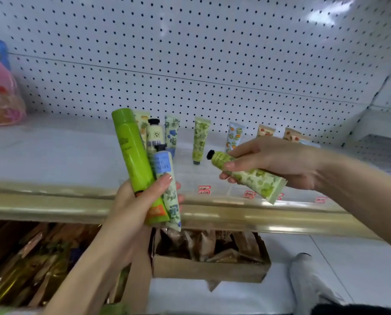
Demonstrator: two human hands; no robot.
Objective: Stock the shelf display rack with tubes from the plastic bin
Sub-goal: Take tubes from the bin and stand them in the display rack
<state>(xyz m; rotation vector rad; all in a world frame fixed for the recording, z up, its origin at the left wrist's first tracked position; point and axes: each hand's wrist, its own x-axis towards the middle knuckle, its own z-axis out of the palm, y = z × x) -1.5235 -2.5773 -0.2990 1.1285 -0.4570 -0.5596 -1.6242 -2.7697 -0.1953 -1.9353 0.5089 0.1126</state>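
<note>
The grip of the right hand (pixel 269 162) is clamped round a leaf tube (pixel 251 178), with the thumb on top and the fingers under its middle. The black cap points left and the flat end sticks out to the near right. The tube hangs above the front of the shelf (pixel 53 151). It is pale green with darker leaves. The left hand (pixel 142 201) grips an upright bundle: one big plain green tube (pixel 133 155) and one flower tube (pixel 167 178) with a blue label. One cream tube (pixel 154 135) with a black cap shows behind them; I cannot tell if it is held. Six standing tubes (pixel 200 139) are in a row farther back on the shelf.
</note>
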